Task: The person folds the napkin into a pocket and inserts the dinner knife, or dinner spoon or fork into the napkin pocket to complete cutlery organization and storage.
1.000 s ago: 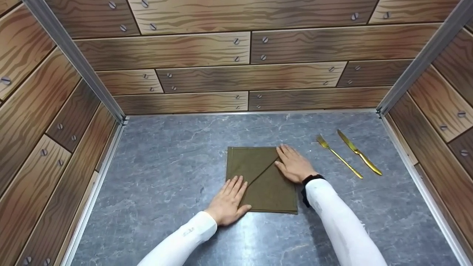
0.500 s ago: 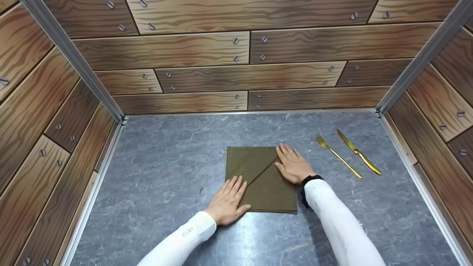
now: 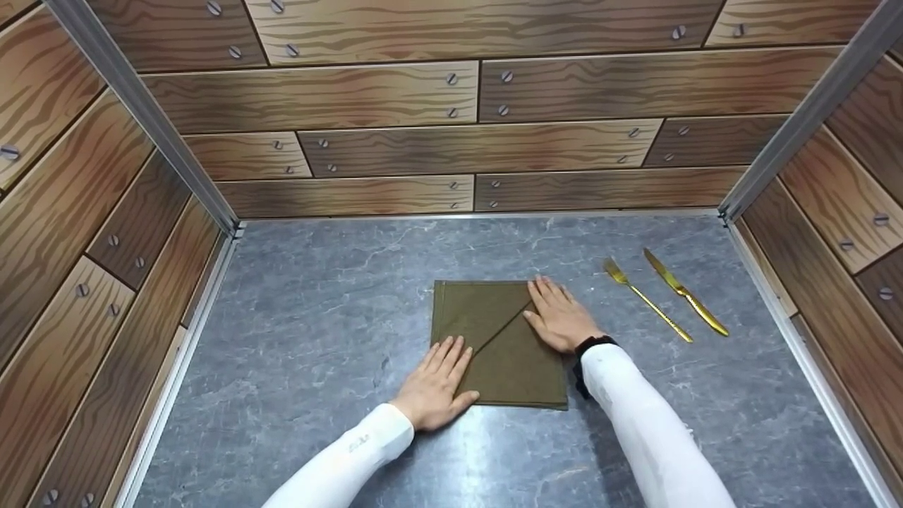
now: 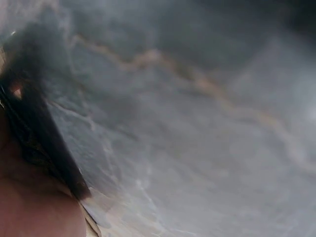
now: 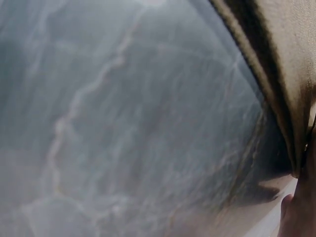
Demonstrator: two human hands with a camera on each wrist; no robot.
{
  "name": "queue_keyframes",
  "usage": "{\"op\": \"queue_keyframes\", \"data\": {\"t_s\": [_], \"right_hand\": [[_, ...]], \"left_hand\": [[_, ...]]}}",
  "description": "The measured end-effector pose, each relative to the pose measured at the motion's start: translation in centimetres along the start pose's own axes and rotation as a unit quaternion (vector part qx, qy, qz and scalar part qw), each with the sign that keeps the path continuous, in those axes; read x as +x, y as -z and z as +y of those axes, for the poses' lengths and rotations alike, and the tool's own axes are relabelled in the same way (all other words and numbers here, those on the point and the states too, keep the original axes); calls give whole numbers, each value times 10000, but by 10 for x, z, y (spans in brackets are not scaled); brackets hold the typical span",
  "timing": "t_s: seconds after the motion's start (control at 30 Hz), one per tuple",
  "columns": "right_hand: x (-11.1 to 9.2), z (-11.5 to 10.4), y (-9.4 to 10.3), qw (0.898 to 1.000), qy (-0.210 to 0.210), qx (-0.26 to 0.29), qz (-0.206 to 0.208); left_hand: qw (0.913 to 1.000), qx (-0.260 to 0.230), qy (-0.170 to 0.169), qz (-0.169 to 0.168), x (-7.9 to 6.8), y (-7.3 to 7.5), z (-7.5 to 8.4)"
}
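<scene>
While left hand (image 3: 436, 386) rests flat on folded cloth (image 3: 515, 370), right hand (image 3: 561, 317) lies outstretched over its far-right corner.

A grey, pale-veined surface (image 3: 317, 303) bears a folded olive-brown cloth (image 3: 518, 370) near its middle and, to the cloth's right, a gold-coloured fork (image 3: 657, 310) lying beside a gold-coloured knife (image 3: 681, 290).

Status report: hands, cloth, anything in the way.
Left hand, right hand resting on folded cloth. Cloth lying flat. Fork, knife off to the right, apart from cloth.
</scene>
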State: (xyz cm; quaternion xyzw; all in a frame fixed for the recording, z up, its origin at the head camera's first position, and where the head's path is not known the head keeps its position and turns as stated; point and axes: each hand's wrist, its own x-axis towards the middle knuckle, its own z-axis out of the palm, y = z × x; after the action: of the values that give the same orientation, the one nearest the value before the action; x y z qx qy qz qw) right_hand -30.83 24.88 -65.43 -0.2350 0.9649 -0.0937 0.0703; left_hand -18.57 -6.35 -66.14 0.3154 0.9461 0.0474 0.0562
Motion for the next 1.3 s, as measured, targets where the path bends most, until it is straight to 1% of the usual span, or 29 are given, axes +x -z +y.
{"op": "queue_keyframes", "data": {"t_s": [0.23,0.33,0.43,0.53,0.73,0.87,0.93,1.0,1.03,1.1,1.17,1.2,1.23,1.27,1.3], "right_hand": [[-2,-3,2,9998,-89,158,-70],[-3,-3,3,9998,-119,147,-97],[-4,-2,4,9998,-135,139,-110],[-5,0,7,9998,-135,128,-69],[-12,8,11,9996,-189,164,105],[-18,12,11,9995,-259,169,96],[-20,13,11,9994,-285,181,84],[-20,12,13,9993,-295,193,100],[-20,11,13,9993,-296,186,114],[-19,10,15,9993,-312,143,133],[-19,8,17,9991,-336,157,190],[-19,7,18,9990,-353,173,223],[-19,6,19,9988,-379,190,245],[-20,5,19,9986,-393,183,295],[-20,3,20,9984,-403,181,352]], "left_hand": [[10000,-70,8,-6,-1,3,1],[9999,-97,-15,35,-2,4,1],[10000,-25,-5,49,-2,3,3],[9999,5,2,111,1,-1,7],[9998,28,1,173,9,-4,23],[10000,6,26,-73,13,0,30],[9995,-199,44,-230,14,4,32],[9977,-599,74,-299,14,10,32],[9958,-854,119,-296,13,14,32],[9891,-1445,219,-150,10,21,31],[9774,-2070,405,136,5,26,30],[9692,-2382,556,287,2,29,30],[9588,-2706,727,472,-2,32,29],[9459,-3046,892,666,-6,33,28],[9301,-3413,1061,848,-10,35,27]]}}
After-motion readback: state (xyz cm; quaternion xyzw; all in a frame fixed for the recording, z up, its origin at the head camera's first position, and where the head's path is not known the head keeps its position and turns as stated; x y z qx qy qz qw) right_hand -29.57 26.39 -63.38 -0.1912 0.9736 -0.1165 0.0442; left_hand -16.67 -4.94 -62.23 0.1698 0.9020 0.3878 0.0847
